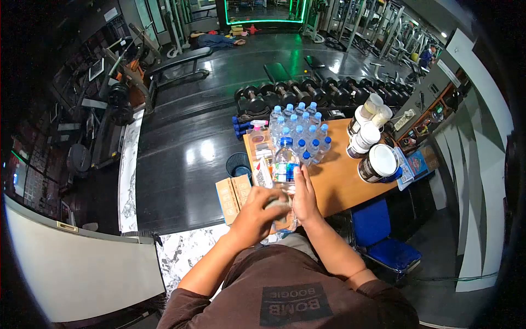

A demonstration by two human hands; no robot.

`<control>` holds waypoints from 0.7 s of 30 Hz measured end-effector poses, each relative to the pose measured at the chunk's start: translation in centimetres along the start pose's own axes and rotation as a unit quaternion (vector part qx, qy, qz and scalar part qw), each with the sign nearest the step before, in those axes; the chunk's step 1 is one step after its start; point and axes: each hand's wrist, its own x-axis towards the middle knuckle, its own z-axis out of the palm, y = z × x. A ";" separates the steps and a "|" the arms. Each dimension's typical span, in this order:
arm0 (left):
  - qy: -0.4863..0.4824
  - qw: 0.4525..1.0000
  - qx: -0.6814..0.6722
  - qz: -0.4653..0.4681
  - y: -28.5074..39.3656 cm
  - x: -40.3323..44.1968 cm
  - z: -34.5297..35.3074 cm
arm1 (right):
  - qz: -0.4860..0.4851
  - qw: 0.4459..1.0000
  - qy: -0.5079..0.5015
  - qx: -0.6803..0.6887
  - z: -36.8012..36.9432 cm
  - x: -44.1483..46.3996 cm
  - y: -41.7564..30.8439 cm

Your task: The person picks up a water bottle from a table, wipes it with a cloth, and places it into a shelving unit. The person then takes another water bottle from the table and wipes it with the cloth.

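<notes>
Shirt (307, 268) says "BOMB BOOGIE"
Left fingers (262, 196) pinch a pale thing (278, 203) below the bottle (286, 157); straight right fingers (299, 185) touch it, grip unclear.

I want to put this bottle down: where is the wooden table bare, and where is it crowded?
The main bare patch of the table lies between the clustered bottles and the white-lidded tubs, running to the near edge. The left side is crowded with bottles and a spray bottle; the tubs crowd the right end.

Dark glossy floor (178, 186) — blue chair (372, 226) — green-lit panel (266, 12), perhaps mirror, far back.
</notes>
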 end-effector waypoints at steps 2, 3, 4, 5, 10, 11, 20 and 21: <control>-0.061 0.997 -0.047 0.007 0.7 0.0 -1.4 | 0.023 0.998 -0.005 0.056 0.5 -0.4 -1.9; -0.122 0.988 -0.093 0.014 0.7 -0.1 -2.1 | 0.022 0.998 -0.004 0.055 0.3 -0.1 -1.3; -0.121 0.985 -0.123 0.016 0.2 -0.2 -2.2 | -0.011 0.999 0.022 0.030 0.1 0.3 -0.3; -0.119 0.985 -0.121 0.020 -0.2 0.0 -2.2 | -0.045 0.998 0.047 0.005 -0.2 0.7 0.4; 0.105 0.990 -0.062 -0.078 -2.2 2.5 -1.2 | 0.008 0.998 -0.006 0.055 0.4 -0.1 0.4; 0.124 0.986 -0.052 -0.099 -2.5 3.0 -0.9 | 0.009 0.998 -0.008 0.054 0.3 0.0 1.3; -0.033 0.998 -0.046 0.013 0.2 1.1 -0.7 | -0.023 0.997 0.036 0.058 0.1 0.5 0.1; -0.033 0.998 -0.046 0.013 0.2 1.1 -1.0 | 0.010 0.996 0.015 0.088 0.4 0.0 -1.8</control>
